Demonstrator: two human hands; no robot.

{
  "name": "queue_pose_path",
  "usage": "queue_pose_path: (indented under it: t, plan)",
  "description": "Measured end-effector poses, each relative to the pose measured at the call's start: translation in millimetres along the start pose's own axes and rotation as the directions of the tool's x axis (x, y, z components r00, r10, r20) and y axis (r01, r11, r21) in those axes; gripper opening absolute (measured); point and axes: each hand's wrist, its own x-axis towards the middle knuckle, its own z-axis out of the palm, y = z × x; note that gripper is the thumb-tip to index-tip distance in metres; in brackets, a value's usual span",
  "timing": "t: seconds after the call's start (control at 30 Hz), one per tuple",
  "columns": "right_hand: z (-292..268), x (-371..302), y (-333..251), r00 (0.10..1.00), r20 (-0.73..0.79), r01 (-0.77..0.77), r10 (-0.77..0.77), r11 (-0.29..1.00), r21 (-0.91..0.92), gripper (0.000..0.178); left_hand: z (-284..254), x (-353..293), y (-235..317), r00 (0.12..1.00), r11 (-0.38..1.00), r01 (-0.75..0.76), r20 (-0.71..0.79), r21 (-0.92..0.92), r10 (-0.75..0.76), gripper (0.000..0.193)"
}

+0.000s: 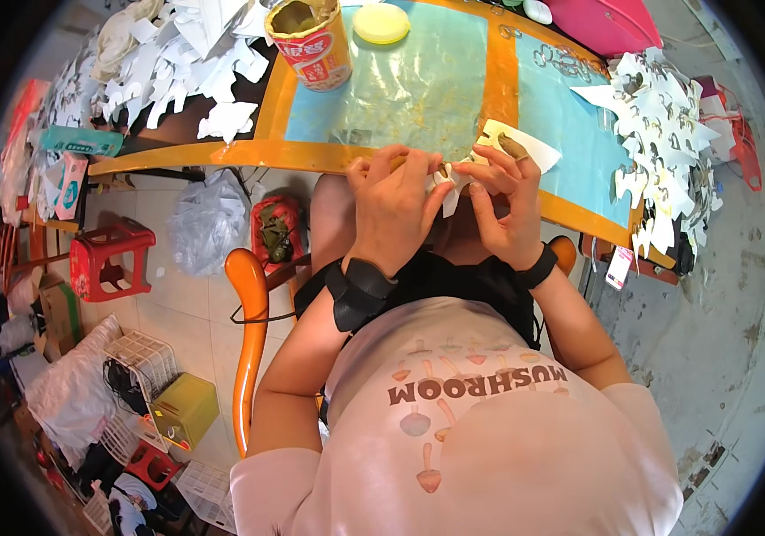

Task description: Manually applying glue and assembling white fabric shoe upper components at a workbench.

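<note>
Just past the table's front edge, above my lap, my left hand and my right hand meet fingertip to fingertip. Between them is a small white piece, like cut paper or thin sheet, with part of it hanging below the fingers. Both hands pinch it, and the fingers hide most of its shape. A brownish covering shows at a finger of my right hand. Beyond that hand, a pale yellow-white piece lies on the table.
White cut pieces are heaped at the left and right. A red-and-white tub, a yellow lid and several metal rings rest on the orange-edged table. A red stool stands left, a chair arm beside me.
</note>
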Motion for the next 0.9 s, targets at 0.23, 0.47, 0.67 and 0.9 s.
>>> queue_pose_path:
  t: [0.23,0.47,0.67,0.9]
  plan:
    - [-6,27,-29,0.994,-0.008,0.089,-0.108,0.852,-0.516,0.027,3,-2,0,1.0,0.999,0.006,-0.023,-0.032,-0.007,0.031]
    - [6,30,-26,0.997,0.044,-0.038,0.065,0.888,-0.457,0.013,4,-4,-1,0.999,1.0,-0.005,-0.032,-0.015,0.005,0.032]
    - [10,16,-23,0.999,-0.052,-0.018,-0.008,0.873,-0.488,0.014,7,-5,-5,0.998,0.998,-0.054,-0.037,0.032,0.056,0.023]
    - [11,11,-22,0.996,-0.083,-0.032,-0.017,0.829,-0.558,0.014,9,-9,-5,0.994,0.99,-0.105,-0.027,0.094,0.108,0.018]
